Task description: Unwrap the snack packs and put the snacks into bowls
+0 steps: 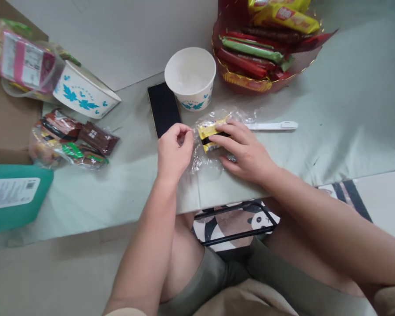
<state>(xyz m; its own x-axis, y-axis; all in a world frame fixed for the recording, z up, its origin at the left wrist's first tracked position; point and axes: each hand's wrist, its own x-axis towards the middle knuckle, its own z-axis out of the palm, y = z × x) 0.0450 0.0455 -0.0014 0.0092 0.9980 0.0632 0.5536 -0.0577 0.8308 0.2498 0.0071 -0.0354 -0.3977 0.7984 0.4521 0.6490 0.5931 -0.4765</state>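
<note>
A small yellow snack packet (210, 132) with a dark band lies on a sheet of clear plastic film (206, 162) near the table's front edge. My right hand (246, 151) holds the packet down, fingers over its top and thumb at its near side. Just left of it, my left hand (174, 149) is closed in a pinch at the film's edge; the fingertips are partly hidden. Behind the right fingers a white plastic tool with a long handle (271, 126) sticks out, its other end covered. A black phone (164, 107) lies behind my left hand.
A white paper cup (197, 98) stands beside the phone. At the back right is a red and gold basket (250, 85) of wrapped snacks. On the left are a tilted paper tub (85, 94), bagged snacks (75, 140) and a teal box (16, 197).
</note>
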